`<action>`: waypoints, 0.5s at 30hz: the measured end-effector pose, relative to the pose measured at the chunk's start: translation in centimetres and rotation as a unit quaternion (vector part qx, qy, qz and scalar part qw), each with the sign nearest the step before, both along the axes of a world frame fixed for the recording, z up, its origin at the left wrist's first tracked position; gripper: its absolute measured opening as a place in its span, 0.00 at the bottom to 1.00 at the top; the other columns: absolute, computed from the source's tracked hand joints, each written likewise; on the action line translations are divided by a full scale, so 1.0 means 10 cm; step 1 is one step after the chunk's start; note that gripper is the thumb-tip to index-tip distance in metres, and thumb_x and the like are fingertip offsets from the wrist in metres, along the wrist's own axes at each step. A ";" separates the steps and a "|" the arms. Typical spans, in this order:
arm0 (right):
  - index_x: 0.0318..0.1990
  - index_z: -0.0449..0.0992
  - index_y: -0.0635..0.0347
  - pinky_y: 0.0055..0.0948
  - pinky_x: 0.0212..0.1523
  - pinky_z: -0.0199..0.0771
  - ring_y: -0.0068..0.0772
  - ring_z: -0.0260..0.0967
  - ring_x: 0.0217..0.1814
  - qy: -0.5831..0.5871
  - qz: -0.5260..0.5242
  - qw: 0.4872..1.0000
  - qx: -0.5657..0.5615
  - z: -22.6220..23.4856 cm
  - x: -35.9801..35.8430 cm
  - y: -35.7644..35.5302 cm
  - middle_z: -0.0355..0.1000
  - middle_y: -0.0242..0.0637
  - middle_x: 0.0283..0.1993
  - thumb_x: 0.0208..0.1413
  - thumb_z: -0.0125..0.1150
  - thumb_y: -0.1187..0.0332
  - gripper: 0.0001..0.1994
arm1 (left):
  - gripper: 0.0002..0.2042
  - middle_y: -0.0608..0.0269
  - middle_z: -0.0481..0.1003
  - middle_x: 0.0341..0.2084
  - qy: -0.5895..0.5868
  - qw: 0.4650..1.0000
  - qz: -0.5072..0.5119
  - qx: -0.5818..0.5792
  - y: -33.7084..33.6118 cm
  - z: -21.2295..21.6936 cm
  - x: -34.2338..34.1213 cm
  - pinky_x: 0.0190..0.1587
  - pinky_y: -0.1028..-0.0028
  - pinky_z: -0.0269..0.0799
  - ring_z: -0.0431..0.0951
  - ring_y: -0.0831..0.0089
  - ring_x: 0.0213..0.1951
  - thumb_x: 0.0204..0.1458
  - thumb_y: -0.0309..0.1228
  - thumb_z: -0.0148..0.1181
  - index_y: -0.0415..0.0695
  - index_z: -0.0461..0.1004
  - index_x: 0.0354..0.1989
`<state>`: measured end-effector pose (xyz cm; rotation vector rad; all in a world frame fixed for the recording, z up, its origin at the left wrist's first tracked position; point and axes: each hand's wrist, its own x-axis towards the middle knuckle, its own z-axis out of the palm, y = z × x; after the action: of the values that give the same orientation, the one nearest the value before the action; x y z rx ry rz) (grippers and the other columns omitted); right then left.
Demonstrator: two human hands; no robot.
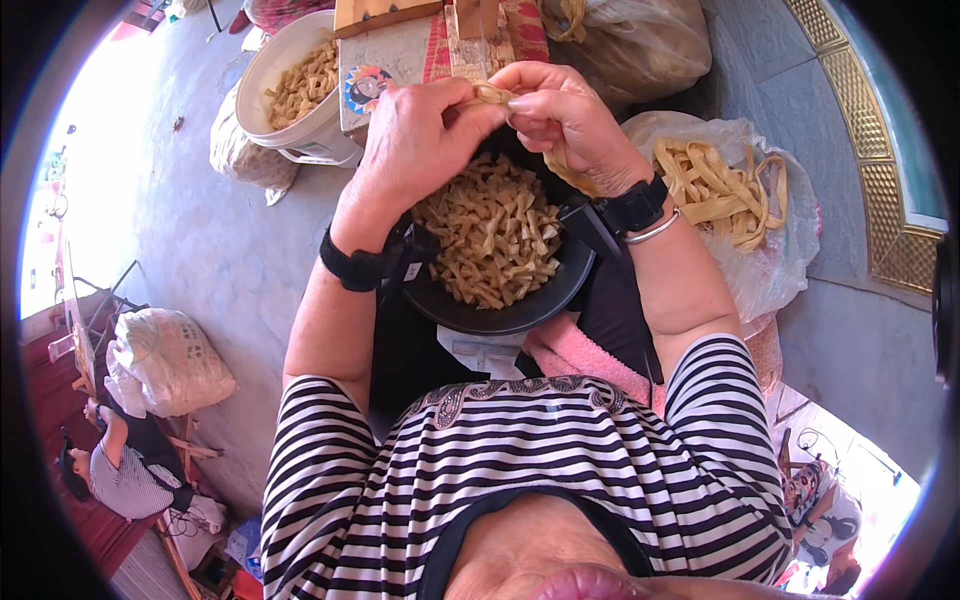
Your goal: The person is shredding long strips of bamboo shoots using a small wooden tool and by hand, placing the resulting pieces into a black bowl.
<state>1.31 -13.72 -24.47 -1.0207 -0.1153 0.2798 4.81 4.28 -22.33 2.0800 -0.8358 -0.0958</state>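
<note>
Above a round black bowl [455,317], my left hand [425,135] and my right hand [575,115] meet with fingertips pinched. Between them is a tan strip [490,92] that looks like tofu skin, looped at the fingers. Its tail hangs from my right hand toward the wrist. Small tan knotted pieces [490,240] fill much of the bowl, which rests at my lap. At its right, a clear plastic bag [790,240] lies open with long loose strips [715,190] in it. The fingers partly hide how the loop is formed.
A white bucket [258,95] of similar pieces stands at the far left, beside a stuffed bag [240,150]. Ahead is a bench with a wooden block [385,15] and red cloth [530,35]. Another plastic bag [640,45] sits far right. Other people [115,470] work behind.
</note>
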 end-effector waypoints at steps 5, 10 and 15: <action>0.34 0.75 0.60 0.11 0.17 0.50 0.08 0.52 0.17 -0.102 -0.047 0.979 -0.172 0.08 0.01 -0.09 0.62 0.20 0.19 0.54 0.57 0.68 0.06 | 0.16 0.69 0.60 0.08 0.330 0.915 -0.079 -0.217 0.06 -0.01 0.13 0.15 0.81 0.56 0.60 0.79 0.10 0.55 0.31 0.47 0.41 0.64 0.15; 0.30 0.76 0.61 0.11 0.19 0.55 0.09 0.55 0.18 -0.136 -0.078 0.967 -0.199 0.15 0.02 -0.40 0.66 0.21 0.20 0.53 0.59 0.68 0.06 | 0.14 0.68 0.62 0.12 0.432 0.830 -0.146 -0.320 0.17 0.03 0.13 0.16 0.81 0.56 0.62 0.79 0.13 0.57 0.33 0.46 0.44 0.62 0.18; 0.28 0.76 0.63 0.14 0.24 0.59 0.10 0.59 0.23 -0.151 -0.059 0.950 -0.267 0.15 -0.02 -0.29 0.67 0.21 0.21 0.52 0.59 0.70 0.06 | 0.14 0.65 0.72 0.27 0.121 0.992 -0.035 0.033 0.27 0.02 0.25 0.33 0.82 0.67 0.72 0.78 0.28 0.54 0.39 0.52 0.38 0.72 0.36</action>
<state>1.06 -16.57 -23.00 -1.6017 -0.2640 0.0384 7.31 7.03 -22.13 2.0506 -0.7648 -0.4096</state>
